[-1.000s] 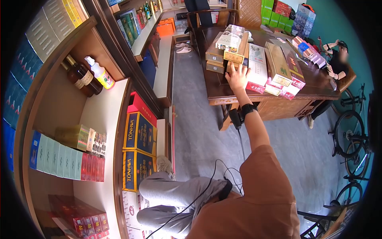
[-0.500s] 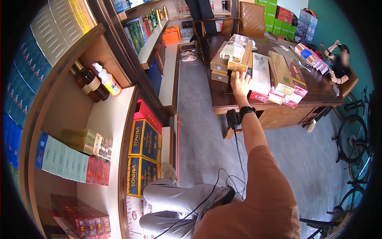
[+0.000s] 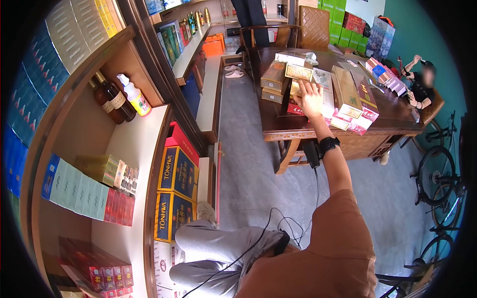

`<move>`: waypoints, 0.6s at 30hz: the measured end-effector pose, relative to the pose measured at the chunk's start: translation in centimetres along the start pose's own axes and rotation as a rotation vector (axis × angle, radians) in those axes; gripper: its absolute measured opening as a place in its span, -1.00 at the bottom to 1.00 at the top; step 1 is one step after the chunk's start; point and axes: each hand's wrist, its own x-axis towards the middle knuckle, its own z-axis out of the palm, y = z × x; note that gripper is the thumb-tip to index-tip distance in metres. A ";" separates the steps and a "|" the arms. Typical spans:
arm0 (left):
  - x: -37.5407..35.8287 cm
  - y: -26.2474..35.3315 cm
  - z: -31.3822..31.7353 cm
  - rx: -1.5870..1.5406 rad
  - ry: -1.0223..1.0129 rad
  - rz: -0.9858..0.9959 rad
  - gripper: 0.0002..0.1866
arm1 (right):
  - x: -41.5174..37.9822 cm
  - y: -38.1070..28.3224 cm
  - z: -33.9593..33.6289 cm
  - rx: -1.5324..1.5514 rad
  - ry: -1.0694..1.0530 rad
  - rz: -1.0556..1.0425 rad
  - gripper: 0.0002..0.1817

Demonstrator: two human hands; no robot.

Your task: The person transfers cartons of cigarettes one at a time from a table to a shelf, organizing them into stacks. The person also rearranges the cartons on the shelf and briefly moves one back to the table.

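Note:
My right hand (image 3: 310, 99) reaches over the dark wooden desk, palm down. Its fingers lie over the near end of a gold carton (image 3: 296, 88), partly hidden beneath them; the grip looks closed around that end. Just beyond sits another gold carton (image 3: 299, 72) with a pale label on its end. Left of the hand are stacked brown-gold cartons (image 3: 273, 79). To the right lie a white carton (image 3: 325, 82) and a long gold carton (image 3: 346, 92). A black band (image 3: 328, 144) circles the wrist, with a corded black block (image 3: 311, 154) beside it. My left hand is out of view.
A shelf (image 3: 130, 139) on the left holds bottles, a spray bottle (image 3: 133, 95) and several small boxes. TONHWA boxes (image 3: 176, 169) stand below. A person (image 3: 422, 84) sits at the desk's right end. Bicycles (image 3: 437, 174) stand at the right wall; a cable (image 3: 271, 223) crosses my legs.
My right hand has shifted a little right across the cartons. The upper gold carton's labelled end now shows more squarely, and red packaging appears left of the hand. The view has moved slightly.

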 end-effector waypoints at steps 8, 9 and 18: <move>-0.1 -0.1 0.3 0.008 -0.004 -0.002 0.08 | -1.0 -2.7 -3.9 0.085 -0.062 -0.145 -0.38; -0.1 -0.1 0.3 0.010 -0.004 -0.005 0.08 | -1.5 -3.0 -4.7 0.111 -0.043 -0.161 -0.39; 0.7 0.6 1.1 0.021 -0.006 0.019 0.08 | -1.3 -4.8 -16.0 0.419 0.133 0.043 -0.39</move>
